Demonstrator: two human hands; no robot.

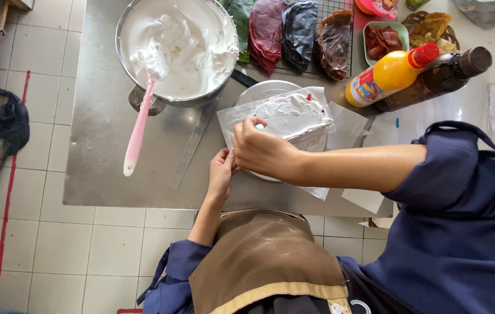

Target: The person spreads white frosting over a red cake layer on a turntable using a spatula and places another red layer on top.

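Stainless steel table [102,134] on pale tiled floor [61,244]; red floor line [4,221] at left; even daylight.

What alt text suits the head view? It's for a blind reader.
Two hands, right hand and left hand, work at a cream-covered cake on a steel table, beside a bowl of whipped cream holding a pink spatula.

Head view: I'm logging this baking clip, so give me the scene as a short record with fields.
Surface: steel table
Right hand: fingers on the cream-covered cake
Left hand: at the edge of the paper under the cake
Bowl: holds white cream and a pink spatula
Beside: orange bottle, brown bottle
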